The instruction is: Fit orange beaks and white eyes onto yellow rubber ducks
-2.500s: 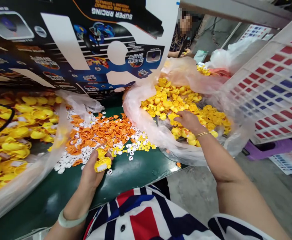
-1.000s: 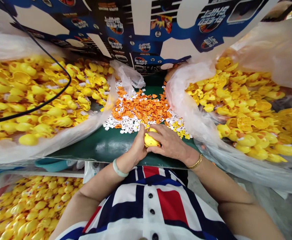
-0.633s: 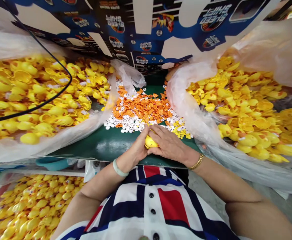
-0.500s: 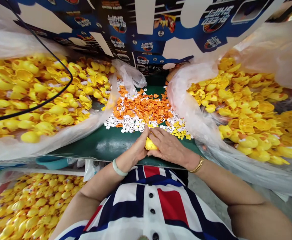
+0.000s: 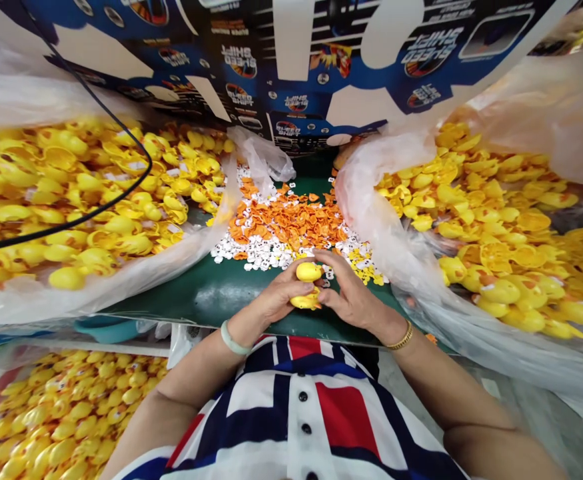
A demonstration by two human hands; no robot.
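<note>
Between my two hands is a small yellow plastic toy duck [image 5: 309,271], showing as an upper and a lower rounded yellow part; I cannot tell whether these are joined. My left hand [image 5: 278,293] is closed around its left side, with the thumb lying across the middle. On the other side my right hand [image 5: 354,293] curves around it, thumb at the lower part and index finger near the top, a gap open between them. Just beyond my fingers lie loose orange pieces [image 5: 291,220], white pieces with dark marks [image 5: 261,253] and small yellow pieces [image 5: 364,263] on the green surface [image 5: 211,290].
Clear plastic bags of yellow duck shells stand left [image 5: 86,180] and right [image 5: 501,220]. At lower left is a container of yellow ducks [image 5: 76,407], with a teal basin [image 5: 108,328] above it. A black cable [image 5: 96,207] crosses the left; a printed cardboard sheet [image 5: 296,67] stands behind.
My right hand has opened out from pressing over the duck, its thumb and index finger now spread apart. More of the yellow toy shows, raised slightly in my left hand.
</note>
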